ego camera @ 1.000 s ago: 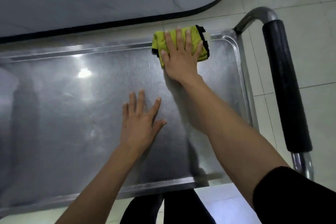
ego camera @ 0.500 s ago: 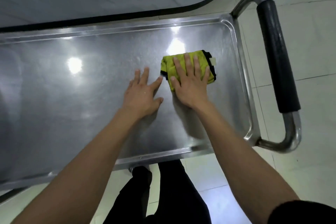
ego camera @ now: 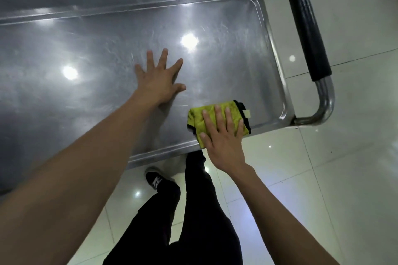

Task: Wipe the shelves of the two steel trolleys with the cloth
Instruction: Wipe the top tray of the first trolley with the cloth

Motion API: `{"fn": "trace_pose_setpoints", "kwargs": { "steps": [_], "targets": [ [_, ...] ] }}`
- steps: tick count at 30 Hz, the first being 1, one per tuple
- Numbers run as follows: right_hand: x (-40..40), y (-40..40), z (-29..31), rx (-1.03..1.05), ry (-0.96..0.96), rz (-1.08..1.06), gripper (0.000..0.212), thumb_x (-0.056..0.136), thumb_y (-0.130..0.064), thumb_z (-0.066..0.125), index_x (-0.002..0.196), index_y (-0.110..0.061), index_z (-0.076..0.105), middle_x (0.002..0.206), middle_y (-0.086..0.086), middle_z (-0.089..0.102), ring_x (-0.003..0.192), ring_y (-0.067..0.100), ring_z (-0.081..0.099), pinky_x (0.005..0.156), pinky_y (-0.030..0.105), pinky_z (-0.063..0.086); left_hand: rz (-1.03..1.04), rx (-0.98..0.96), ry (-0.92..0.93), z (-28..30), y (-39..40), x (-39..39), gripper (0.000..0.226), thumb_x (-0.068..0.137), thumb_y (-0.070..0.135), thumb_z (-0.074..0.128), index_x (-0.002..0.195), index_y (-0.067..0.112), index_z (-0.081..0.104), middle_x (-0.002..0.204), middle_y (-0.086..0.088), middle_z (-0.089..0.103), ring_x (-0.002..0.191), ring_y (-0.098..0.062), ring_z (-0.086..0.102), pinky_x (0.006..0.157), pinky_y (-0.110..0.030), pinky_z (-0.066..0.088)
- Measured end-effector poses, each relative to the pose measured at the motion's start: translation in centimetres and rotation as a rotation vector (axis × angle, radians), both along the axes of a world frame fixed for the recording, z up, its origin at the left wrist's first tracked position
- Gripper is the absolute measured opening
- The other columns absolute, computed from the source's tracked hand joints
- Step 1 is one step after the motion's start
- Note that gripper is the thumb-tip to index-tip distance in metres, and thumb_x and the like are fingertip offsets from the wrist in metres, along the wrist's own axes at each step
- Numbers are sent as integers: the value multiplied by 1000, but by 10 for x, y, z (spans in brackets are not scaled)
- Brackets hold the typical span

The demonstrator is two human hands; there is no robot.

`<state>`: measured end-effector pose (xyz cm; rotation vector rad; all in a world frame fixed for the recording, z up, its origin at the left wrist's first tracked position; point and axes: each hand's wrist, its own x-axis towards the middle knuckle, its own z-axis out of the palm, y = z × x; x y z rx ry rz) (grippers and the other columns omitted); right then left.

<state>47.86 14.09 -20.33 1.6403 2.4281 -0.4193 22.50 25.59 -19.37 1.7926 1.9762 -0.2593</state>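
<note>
Pressing flat on the cloth (ego camera: 212, 121), the right hand (ego camera: 223, 139) has straight fingers on top, nothing curled round it, right at the near rim of the shelf (ego camera: 215, 28) by the handle-end corner. Looks like soft, light folded microfibre, so I'd guess it bunches or slides out unless the palm keeps weight on its middle. Further in, the left hand (ego camera: 159, 79) lies spread and flat on bare steel, gripping nothing, probably bracing the trolley. Steel looks slick and scuffed. Handle (ego camera: 305, 21) sits at the far right.
</note>
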Motion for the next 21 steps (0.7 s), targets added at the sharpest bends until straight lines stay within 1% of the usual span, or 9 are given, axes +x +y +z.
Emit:
{"fn": "trace_pose_setpoints", "kwargs": {
  "steps": [3,5,7,9,12,14,15,18,21],
  "targets": [
    [-6,-7,0,-16,-8,-22,59,105,-50,16,160,-35,2,169,2,-7,154,29,-13,118,68,1,-38,19,-9,0,-10,-3,81,91,74,41,156,46,1,168,-1,-15,151,-41,-15,115,-72,7],
    [-10,-8,-2,-17,-9,-37,58,106,-49,17,160,-36,1,169,1,-7,154,28,-15,117,68,0,-47,64,-16,0,-18,-11,86,89,76,42,158,39,5,168,-4,-11,153,-38,-11,118,-67,11],
    [-12,-5,-3,-8,-7,-52,57,107,-48,19,160,-36,2,169,1,-7,154,28,-14,117,69,-1,41,87,-57,-1,-28,-20,99,85,79,46,160,29,6,168,-11,-10,153,-37,-8,122,-59,13],
    [-17,1,-5,6,6,-53,56,108,-47,20,160,-36,2,169,1,-8,154,28,-14,118,68,-2,138,99,-68,-2,-34,-28,108,80,83,49,160,25,6,167,-15,-8,153,-38,-8,122,-55,12],
    [-29,24,-7,6,26,-41,56,108,-48,20,160,-37,2,169,0,-9,154,27,-16,118,67,-6,101,130,19,-4,-33,-38,102,79,87,41,159,30,11,167,-10,2,153,-37,-2,120,-62,9],
    [-43,48,-9,16,36,-42,57,107,-49,20,160,-38,3,169,-1,-9,154,26,-16,117,65,-10,81,138,63,-6,-30,-45,98,77,90,36,156,38,12,167,-5,7,152,-42,-1,114,-72,2],
    [-51,63,-10,22,47,-39,57,106,-50,20,160,-38,3,169,-1,-8,154,27,-15,116,64,-12,87,127,56,-7,-29,-47,97,76,91,35,156,40,11,166,-3,7,151,-45,-3,112,-75,1],
    [-80,110,-16,41,84,-28,56,106,-50,20,160,-37,7,169,0,-5,154,27,-12,115,64,-14,115,80,19,-8,-26,-48,96,77,90,38,156,43,9,167,0,4,150,-46,-8,111,-77,8],
    [-111,159,-21,38,104,-27,57,106,-50,19,159,-38,6,169,0,-5,154,28,-12,115,65,-13,113,52,48,-4,-18,-46,96,78,88,39,156,43,8,167,-1,5,150,-46,-7,110,-77,13]
  ]
}}
